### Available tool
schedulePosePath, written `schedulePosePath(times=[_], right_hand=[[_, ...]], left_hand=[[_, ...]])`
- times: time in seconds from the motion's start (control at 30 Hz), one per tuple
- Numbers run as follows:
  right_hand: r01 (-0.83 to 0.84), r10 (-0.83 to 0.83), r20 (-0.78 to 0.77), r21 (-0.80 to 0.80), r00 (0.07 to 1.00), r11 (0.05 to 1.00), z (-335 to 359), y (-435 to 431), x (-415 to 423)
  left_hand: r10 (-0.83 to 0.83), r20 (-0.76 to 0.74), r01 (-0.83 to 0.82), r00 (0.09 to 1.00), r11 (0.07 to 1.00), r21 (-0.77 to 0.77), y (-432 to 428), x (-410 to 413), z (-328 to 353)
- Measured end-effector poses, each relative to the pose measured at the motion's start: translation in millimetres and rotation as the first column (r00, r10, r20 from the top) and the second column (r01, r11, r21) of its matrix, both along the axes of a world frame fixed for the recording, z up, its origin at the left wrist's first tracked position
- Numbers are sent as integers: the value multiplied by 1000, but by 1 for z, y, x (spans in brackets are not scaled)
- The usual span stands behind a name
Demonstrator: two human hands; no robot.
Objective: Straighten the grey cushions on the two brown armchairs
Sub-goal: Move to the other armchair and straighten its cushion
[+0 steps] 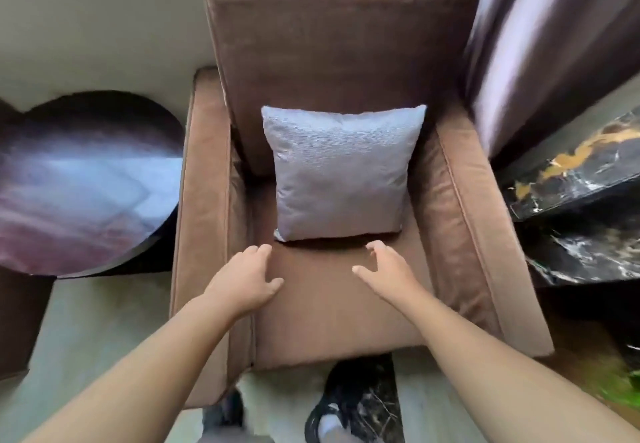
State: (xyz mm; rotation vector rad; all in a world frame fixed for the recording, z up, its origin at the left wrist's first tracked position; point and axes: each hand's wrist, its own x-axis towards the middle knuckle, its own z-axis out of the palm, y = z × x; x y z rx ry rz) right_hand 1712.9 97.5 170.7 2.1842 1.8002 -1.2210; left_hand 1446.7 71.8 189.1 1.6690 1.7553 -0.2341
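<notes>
Reaching over the brown armchair [332, 304], the left hand [247, 278] and right hand [384, 271] hover empty with fingers spread, just short of the upright grey cushion [341, 172], ready to square it.

grey cushion [341, 172], brown armchair [332, 58] (black-gold marble [571, 172])

Brown armchair [339, 304], grey cushion [341, 172] upright on its seat (against backrest)

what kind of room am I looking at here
Probably a living room or a hotel lounge. A brown upholstered armchair holds a grey cushion propped against its back, a round glossy side table stands beside it, and a purple curtain hangs at its other side.
</notes>
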Motion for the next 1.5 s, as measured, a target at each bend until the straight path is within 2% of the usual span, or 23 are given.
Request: schedulePosePath(times=[0.13, 0.27, 0.37, 0.53, 0.7, 0.83, 0.97, 1.03, 1.13, 1.27, 1.5], right_hand=[[20, -20, -47, 12, 999, 1000, -21, 39, 42], [159, -150, -119, 77, 982, 984, -41, 74, 68], [294, -258, -240, 126, 936, 947, -67, 100, 81], [392, -330, -332, 138, 884, 910, -138, 138, 102], [381, -263, -406, 244, 875, 892, -189, 190, 133], [306, -194, -441, 197, 876, 931, -210, 230, 149], [315, -164, -674, 107, 721, 943, -227, 252, 146], [343, -182, -741, 69, 646, 937, -231, 257, 141], [357, -188, -790, 42, 583, 933, -235, 258, 136], [356, -187, -811, 28, 554, 934, -226, 250, 136], [359, -128, -834, 88, 537, 929, -201, 258, 139]], left_hand=[[148, 37, -149, 988, 989, 21, 24, 20, -14], [263, 130, -270, 956, 962, 31, 53, 37, -38], [334, 202, -352, 921, 934, 62, 74, 49, -62], [498, 341, -559, 798, 822, 108, 111, 59, -122], [605, 462, -714, 649, 694, 94, 141, 61, -185], [617, 540, -753, 572, 656, 49, 165, 54, -215], [566, 660, -754, 493, 657, -1, 196, 39, -223], [523, 708, -733, 474, 680, -11, 208, 34, -225], [471, 760, -698, 447, 716, -33, 217, 34, -225], [436, 799, -722, 415, 692, -2, 213, 41, -222], [347, 832, -725, 432, 682, 92, 202, 38, -210]])
